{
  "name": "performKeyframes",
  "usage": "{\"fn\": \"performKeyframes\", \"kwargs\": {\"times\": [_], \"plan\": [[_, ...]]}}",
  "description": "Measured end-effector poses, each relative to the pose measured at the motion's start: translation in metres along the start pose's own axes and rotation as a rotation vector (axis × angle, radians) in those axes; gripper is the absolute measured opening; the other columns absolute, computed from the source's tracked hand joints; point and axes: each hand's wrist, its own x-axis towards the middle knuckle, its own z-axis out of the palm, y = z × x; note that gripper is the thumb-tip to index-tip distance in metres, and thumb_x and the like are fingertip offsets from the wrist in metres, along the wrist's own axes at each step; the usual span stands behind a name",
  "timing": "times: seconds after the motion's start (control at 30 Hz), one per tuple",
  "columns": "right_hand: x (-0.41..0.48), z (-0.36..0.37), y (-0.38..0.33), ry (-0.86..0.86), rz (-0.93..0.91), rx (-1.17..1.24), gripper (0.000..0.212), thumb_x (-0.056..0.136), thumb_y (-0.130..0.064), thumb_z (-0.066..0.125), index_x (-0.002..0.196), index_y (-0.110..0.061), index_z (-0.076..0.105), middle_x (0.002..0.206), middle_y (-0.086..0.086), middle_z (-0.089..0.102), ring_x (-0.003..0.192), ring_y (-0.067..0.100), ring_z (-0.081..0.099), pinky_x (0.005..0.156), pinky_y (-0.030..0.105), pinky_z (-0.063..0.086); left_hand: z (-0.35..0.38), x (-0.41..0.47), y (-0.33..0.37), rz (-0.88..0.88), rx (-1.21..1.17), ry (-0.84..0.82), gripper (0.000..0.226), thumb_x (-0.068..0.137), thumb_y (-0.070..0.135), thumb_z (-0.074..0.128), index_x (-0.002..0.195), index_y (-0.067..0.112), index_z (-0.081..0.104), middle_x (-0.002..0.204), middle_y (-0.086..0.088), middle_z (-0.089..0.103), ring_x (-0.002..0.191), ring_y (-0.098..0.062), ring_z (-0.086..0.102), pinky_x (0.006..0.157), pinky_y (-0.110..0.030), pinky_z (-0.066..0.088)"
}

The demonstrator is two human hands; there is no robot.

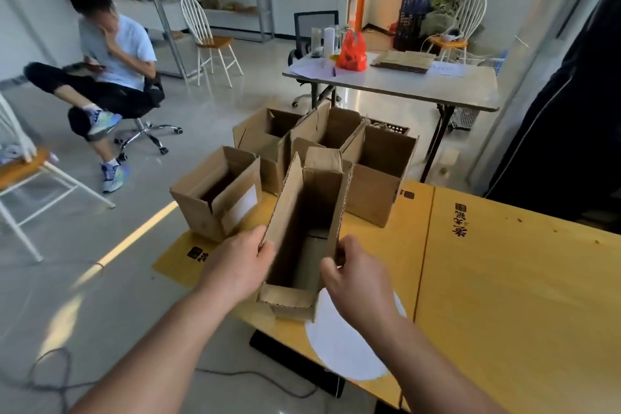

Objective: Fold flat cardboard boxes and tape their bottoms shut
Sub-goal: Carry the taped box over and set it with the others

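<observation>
A narrow brown cardboard box [302,228] stands open-topped at the near left corner of the yellow table [504,296], its flaps up. My left hand [238,262] grips its left wall near the rim. My right hand [356,274] pinches its right wall. Strips of tape show inside on its bottom. Behind it stand several other erected boxes: a small one with a white label [218,195] at the left, and larger ones [376,175] at the table's far edge.
A white round sheet [349,346] lies under my right wrist. A person sits on a swivel chair [111,77] at the left. A grey folding table [403,84] with flat cardboard and an orange bag stands beyond. White chairs stand around; a cable lies on the floor.
</observation>
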Motion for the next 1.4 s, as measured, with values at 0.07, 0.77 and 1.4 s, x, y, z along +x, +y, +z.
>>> {"fn": "performKeyframes", "kwargs": {"times": [0.07, 0.77, 1.4], "plan": [[0.015, 0.007, -0.005, -0.018, -0.007, -0.003, 0.016, 0.091, -0.033, 0.047, 0.099, -0.019, 0.046, 0.076, 0.002, 0.060, 0.067, 0.023, 0.059, 0.063, 0.043, 0.054, -0.003, 0.013, -0.007, 0.006, 0.020, 0.013, 0.037, 0.098, 0.025, 0.043, 0.065, 0.022, 0.027, 0.056, 0.005, 0.035, 0.053, -0.013, 0.036, 0.047, -0.030, 0.022], [0.103, 0.119, -0.111, 0.210, 0.261, -0.152, 0.020, 0.092, -0.038, 0.044, 0.103, -0.021, 0.046, 0.076, -0.001, 0.058, 0.066, 0.019, 0.058, 0.064, 0.044, 0.056, -0.048, 0.155, -0.130, 0.288, -0.008, -0.043, 0.018, 0.098, 0.026, 0.041, 0.109, 0.015, 0.051, 0.084, 0.001, 0.056, 0.070, -0.012, 0.048, 0.049, -0.021, 0.026], [0.099, 0.110, -0.119, 0.355, 0.336, -0.360, 0.057, 0.093, -0.062, 0.034, 0.135, -0.024, 0.043, 0.118, -0.004, 0.062, 0.095, 0.014, 0.061, 0.063, 0.022, 0.046, -0.061, 0.178, -0.124, 0.255, -0.154, -0.331, 0.073, 0.094, 0.050, 0.046, 0.152, 0.026, 0.009, 0.156, -0.004, 0.027, 0.137, -0.027, 0.036, 0.101, -0.042, 0.041]]}}
